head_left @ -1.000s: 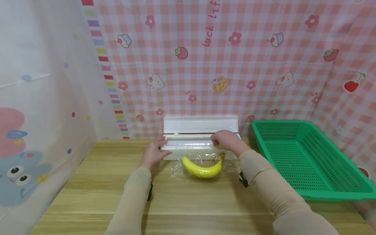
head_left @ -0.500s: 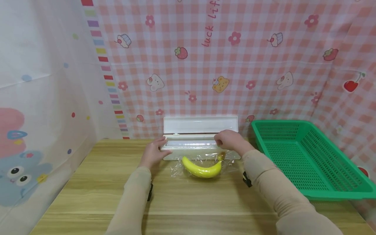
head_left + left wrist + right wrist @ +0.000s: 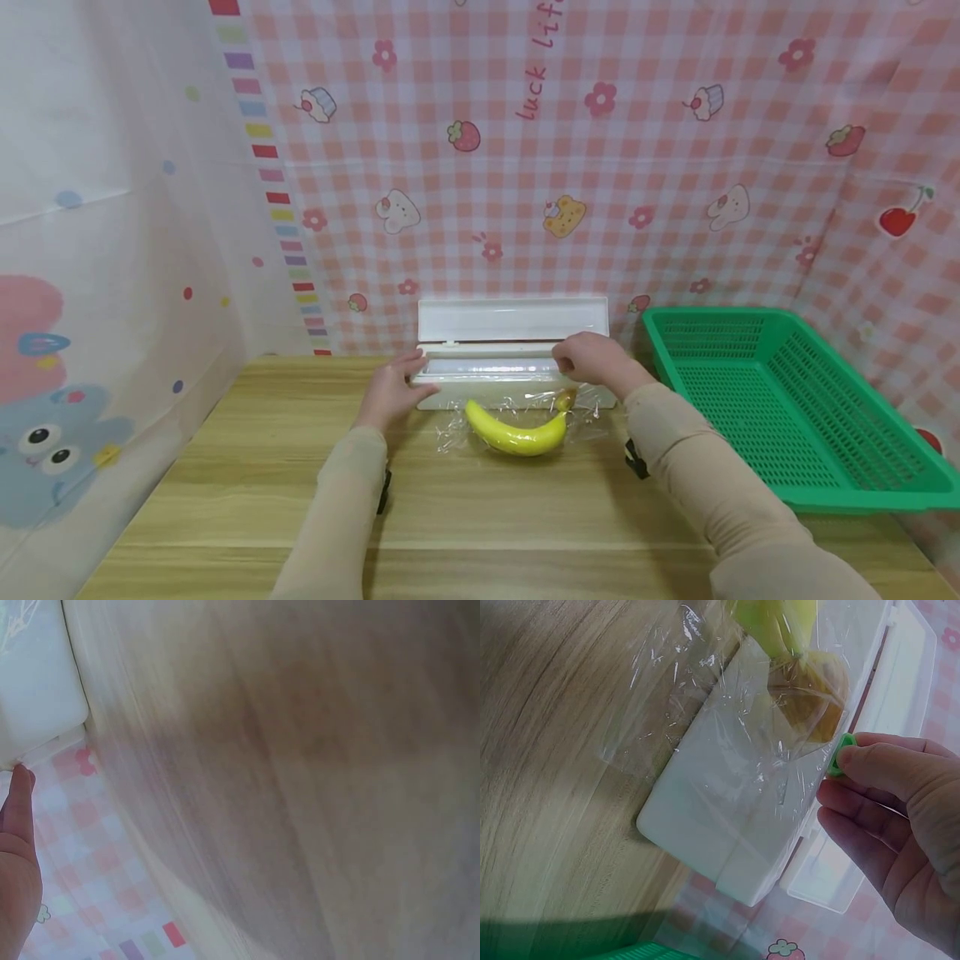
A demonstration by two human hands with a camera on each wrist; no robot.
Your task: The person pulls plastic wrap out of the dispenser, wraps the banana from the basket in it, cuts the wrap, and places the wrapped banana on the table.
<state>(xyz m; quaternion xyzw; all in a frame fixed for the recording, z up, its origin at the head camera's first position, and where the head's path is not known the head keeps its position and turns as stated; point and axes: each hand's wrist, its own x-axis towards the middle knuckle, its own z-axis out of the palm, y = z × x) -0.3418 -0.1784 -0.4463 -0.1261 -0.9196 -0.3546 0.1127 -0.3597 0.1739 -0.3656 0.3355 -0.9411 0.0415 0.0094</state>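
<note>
A long white cling film box [image 3: 468, 396] lies at the back of the table, its lid [image 3: 513, 318] raised behind it. My left hand [image 3: 386, 393] holds its left end, thumb in front and fingers towards the back. In the right wrist view my right hand [image 3: 911, 802] pinches a small green slide cutter [image 3: 843, 754] between thumb and forefinger, at the box's edge. Clear cling film [image 3: 649, 712] spreads from the box over a yellow banana [image 3: 517, 437] that lies in front. The banana's brown stem end [image 3: 810, 694] is under the film, by the box.
To the right stands a green plastic basket [image 3: 870, 417] with slotted walls. Pink checked cloth [image 3: 480, 175] hangs close behind the box, and a pale cloth [image 3: 150, 233] hangs on the left. The table [image 3: 480, 525] has a wood-grain top.
Along the box my right hand has slid a little to the right, with its forearm shifting the same way. My left hand, the banana and the box have stayed in place.
</note>
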